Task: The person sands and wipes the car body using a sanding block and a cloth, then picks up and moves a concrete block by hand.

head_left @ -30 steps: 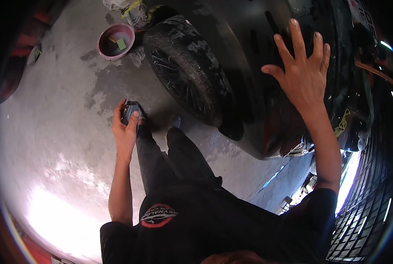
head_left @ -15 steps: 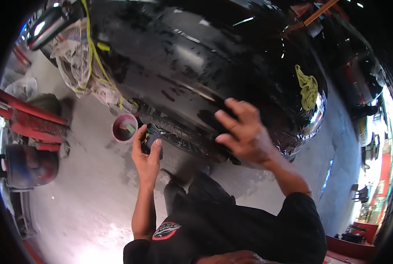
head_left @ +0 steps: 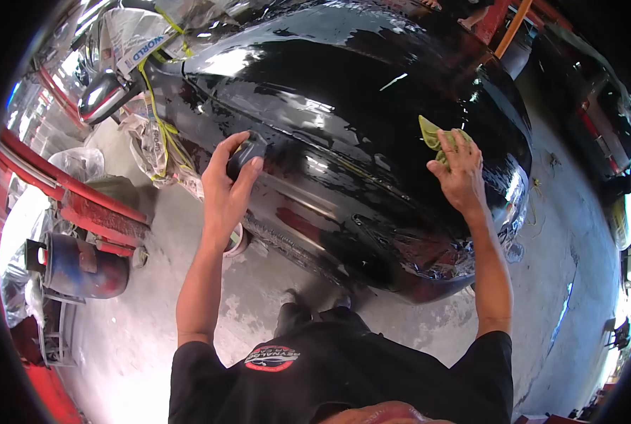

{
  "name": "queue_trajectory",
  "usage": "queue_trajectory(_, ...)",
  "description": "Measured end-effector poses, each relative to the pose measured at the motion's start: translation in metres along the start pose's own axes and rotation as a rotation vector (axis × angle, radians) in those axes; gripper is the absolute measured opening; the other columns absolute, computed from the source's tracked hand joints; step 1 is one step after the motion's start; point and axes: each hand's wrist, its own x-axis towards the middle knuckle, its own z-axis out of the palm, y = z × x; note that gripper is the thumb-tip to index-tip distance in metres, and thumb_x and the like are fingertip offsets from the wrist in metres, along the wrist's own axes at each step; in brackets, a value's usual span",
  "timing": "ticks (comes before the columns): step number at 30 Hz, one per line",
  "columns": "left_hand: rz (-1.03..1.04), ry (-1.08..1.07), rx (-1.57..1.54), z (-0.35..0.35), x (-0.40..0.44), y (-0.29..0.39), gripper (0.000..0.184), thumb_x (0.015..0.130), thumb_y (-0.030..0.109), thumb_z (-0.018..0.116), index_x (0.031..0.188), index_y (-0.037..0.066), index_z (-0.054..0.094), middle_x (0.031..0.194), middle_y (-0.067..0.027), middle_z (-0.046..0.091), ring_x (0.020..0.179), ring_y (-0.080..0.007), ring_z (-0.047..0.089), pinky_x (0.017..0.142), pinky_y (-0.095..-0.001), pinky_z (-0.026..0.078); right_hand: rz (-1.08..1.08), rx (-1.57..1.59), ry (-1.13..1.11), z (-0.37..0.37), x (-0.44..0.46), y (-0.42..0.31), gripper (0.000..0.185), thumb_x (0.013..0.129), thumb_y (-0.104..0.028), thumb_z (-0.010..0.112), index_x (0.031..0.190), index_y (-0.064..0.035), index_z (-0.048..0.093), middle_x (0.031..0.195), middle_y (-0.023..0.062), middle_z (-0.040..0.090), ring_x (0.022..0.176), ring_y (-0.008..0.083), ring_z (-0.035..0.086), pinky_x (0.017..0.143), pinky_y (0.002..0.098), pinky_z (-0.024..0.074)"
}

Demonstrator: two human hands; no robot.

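My left hand (head_left: 232, 173) grips a dark sanding block (head_left: 248, 157) between thumb and fingers, over the side of a black car body (head_left: 294, 187). The car's glossy panel is wet in patches, with bright reflections. My right hand (head_left: 460, 166) is on a yellow-green cloth (head_left: 432, 136) farther along the panel. Its fingers lie over the cloth and partly hide it. A pink bucket (head_left: 237, 242) on the floor is mostly hidden behind my left forearm.
Plastic sheeting, newspaper and yellow-green tape (head_left: 161, 127) cover the car near its side mirror (head_left: 103, 95). At left stand red metal beams (head_left: 82, 191) and a blue-red tank (head_left: 89, 267). Another dark vehicle (head_left: 584, 106) is at the right.
My right hand has moved from above the lower panel onto the cloth and taken hold of it. My left hand, still holding the block, has risen from beside the bucket to the car's side.
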Motion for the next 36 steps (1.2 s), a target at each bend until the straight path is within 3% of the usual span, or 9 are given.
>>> queue_trajectory(6,0.213,-0.181,0.112,0.041,0.02,0.004,0.047,0.089,0.011,0.075,0.133,0.004,0.062,0.122,-0.0192,0.067,0.112,-0.0345,0.066,0.096,-0.0399,0.051,-0.001,0.013,0.072,0.009,-0.012,0.009,0.063,0.098,-0.05,0.061,0.152,-0.02,0.053,0.156,0.0113,0.046,0.142,0.042,0.036,0.119,0.0547,0.0255)
queue_trajectory(9,0.304,-0.23,0.202,0.045,0.026,0.011,0.043,0.091,0.012,0.072,0.132,0.005,0.063,0.122,-0.0185,0.067,0.113,-0.0378,0.063,0.096,-0.0424,0.051,0.016,0.011,0.093,0.01,-0.015,0.006,0.061,0.097,-0.047,0.063,0.152,-0.0211,0.053,0.155,0.0105,0.046,0.142,0.0405,0.036,0.118,0.0536,0.0268)
queue_trajectory(13,0.322,-0.204,0.199,0.036,0.046,-0.001,0.045,0.089,0.009,0.072,0.133,0.005,0.063,0.122,-0.0188,0.068,0.111,-0.0365,0.064,0.097,-0.0412,0.05,0.101,-0.019,0.098,0.008,-0.009,-0.004,0.06,0.096,-0.043,0.066,0.151,-0.0226,0.054,0.154,0.0103,0.047,0.141,0.0386,0.037,0.117,0.0533,0.0276)
queue_trajectory(16,0.284,-0.226,0.17,0.02,0.064,-0.02,0.047,0.091,0.007,0.07,0.137,0.002,0.062,0.123,-0.0132,0.069,0.115,-0.0208,0.062,0.104,-0.0361,0.046,0.192,-0.057,0.131,0.016,0.012,-0.014,0.057,0.095,-0.044,0.066,0.147,-0.0226,0.058,0.153,0.0107,0.048,0.139,0.039,0.039,0.115,0.0551,0.0295)
queue_trajectory(19,0.247,-0.223,0.112,0.002,0.083,-0.036,0.047,0.092,0.008,0.069,0.138,0.005,0.062,0.131,-0.0151,0.067,0.119,-0.0228,0.062,0.105,-0.0353,0.045,0.344,-0.137,0.117,0.023,0.034,-0.019,0.05,0.097,-0.047,0.063,0.142,-0.0239,0.062,0.15,0.0103,0.053,0.137,0.0407,0.045,0.112,0.0583,0.0355)
queue_trajectory(21,0.315,-0.236,0.157,-0.017,0.098,-0.062,0.048,0.094,0.009,0.067,0.14,-0.002,0.058,0.137,-0.0152,0.064,0.126,-0.0238,0.059,0.111,-0.0367,0.041,0.405,-0.146,0.109,0.023,0.039,-0.025,0.049,0.097,-0.053,0.059,0.134,-0.0213,0.067,0.147,0.0089,0.056,0.134,0.0413,0.047,0.107,0.0605,0.0389)
queue_trajectory(24,0.279,-0.28,0.096,-0.045,0.122,-0.093,0.049,0.098,0.01,0.064,0.145,-0.001,0.053,0.145,-0.0142,0.056,0.135,-0.024,0.051,0.115,-0.0368,0.036,0.456,-0.112,0.149,0.042,0.054,-0.042,0.048,0.098,-0.054,0.056,0.13,-0.0216,0.07,0.144,0.0085,0.057,0.134,0.0429,0.045,0.108,0.0619,0.0364)
queue_trajectory(31,0.383,-0.386,0.06,-0.037,0.185,-0.101,0.051,0.098,0.012,0.068,0.146,0.001,0.054,0.141,-0.0145,0.06,0.127,-0.0224,0.056,0.109,-0.0353,0.042,0.434,-0.156,0.247,0.052,0.081,-0.119,0.044,0.095,-0.051,0.061,0.125,-0.0204,0.071,0.138,0.0048,0.062,0.132,0.0404,0.048,0.107,0.0597,0.0385)
queue_trajectory(36,0.552,-0.443,0.114,-0.017,0.202,-0.05,0.043,0.089,0.009,0.073,0.131,0.003,0.065,0.129,-0.014,0.068,0.118,-0.027,0.064,0.105,-0.0367,0.047,0.346,-0.252,0.289,0.042,0.073,-0.083,0.033,0.097,-0.039,0.063,0.117,-0.0148,0.073,0.126,0.0074,0.068,0.122,0.0325,0.061,0.106,0.0493,0.0435)
